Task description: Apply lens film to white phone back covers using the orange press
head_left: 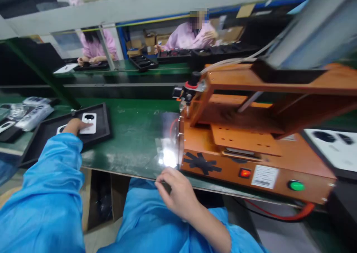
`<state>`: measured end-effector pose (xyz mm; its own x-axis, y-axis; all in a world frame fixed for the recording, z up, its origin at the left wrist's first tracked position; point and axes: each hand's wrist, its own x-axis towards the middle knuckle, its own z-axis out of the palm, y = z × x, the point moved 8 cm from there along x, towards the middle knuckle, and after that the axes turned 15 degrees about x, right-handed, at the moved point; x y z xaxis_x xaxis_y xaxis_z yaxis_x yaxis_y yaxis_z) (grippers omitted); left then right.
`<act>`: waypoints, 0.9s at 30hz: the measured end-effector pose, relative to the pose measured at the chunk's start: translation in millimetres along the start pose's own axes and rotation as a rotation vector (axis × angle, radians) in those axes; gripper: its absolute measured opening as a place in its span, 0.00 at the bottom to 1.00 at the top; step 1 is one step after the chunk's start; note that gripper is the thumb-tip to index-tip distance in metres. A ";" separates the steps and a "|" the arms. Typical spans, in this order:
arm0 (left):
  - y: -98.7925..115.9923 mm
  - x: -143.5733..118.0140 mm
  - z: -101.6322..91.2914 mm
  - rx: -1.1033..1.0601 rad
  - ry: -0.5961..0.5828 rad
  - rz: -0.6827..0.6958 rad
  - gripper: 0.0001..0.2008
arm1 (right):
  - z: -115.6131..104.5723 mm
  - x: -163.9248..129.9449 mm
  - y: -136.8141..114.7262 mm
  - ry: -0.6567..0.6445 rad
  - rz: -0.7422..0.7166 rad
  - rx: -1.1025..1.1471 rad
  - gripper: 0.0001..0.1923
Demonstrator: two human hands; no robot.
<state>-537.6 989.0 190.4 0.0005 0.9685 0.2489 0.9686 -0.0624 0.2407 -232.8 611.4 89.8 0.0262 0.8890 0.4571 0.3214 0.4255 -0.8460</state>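
Observation:
My left hand (74, 126), in a blue sleeve, reaches into a black tray (104, 125) on the green bench and rests on a white plastic part (89, 122) with a dark round hole. Another white part lies half hidden under that hand. My right hand (178, 191) sits at the bench's front edge, just left of an orange press fixture (251, 149). Its fingers curl round a small dark object that I cannot make out.
The orange fixture carries a lit red switch (244, 172) and a green button (296, 186). A tray with a white panel (334, 149) stands at far right. Bagged white parts (33, 113) lie at far left. Two people in pink work across the line.

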 end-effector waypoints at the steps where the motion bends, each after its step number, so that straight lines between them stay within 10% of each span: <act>1: -8.8 -2.3 -1.9 0.025 0.023 -0.060 0.26 | -3.2 2.0 4.6 0.010 0.063 0.070 0.09; 4: -22.0 -34.0 -0.7 0.095 0.094 -0.189 0.32 | -10.6 10.5 23.5 0.051 0.312 0.295 0.12; 7: 6.5 -112.5 26.4 -0.115 0.071 -0.036 0.41 | -8.5 22.0 44.5 0.129 0.537 0.495 0.15; 10: 49.4 -222.0 77.6 -0.412 -0.199 0.106 0.22 | 1.8 35.8 65.4 0.210 0.643 0.608 0.18; 14: 84.2 -330.0 125.2 -0.565 -0.522 0.097 0.22 | 14.6 54.5 87.8 0.236 0.657 0.601 0.17; 20: 110.6 -361.3 125.8 -0.412 -0.696 0.425 0.49 | 21.7 76.0 103.7 0.200 0.694 0.511 0.11; 27: 95.6 -353.1 118.4 0.040 -0.430 0.577 0.44 | 17.7 80.1 106.6 0.116 0.630 0.271 0.10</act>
<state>-415.8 669.6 14.4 0.6051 0.7933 -0.0672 0.7926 -0.5922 0.1454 -213.3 730.9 31.4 0.2356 0.9632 -0.1296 -0.0358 -0.1247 -0.9915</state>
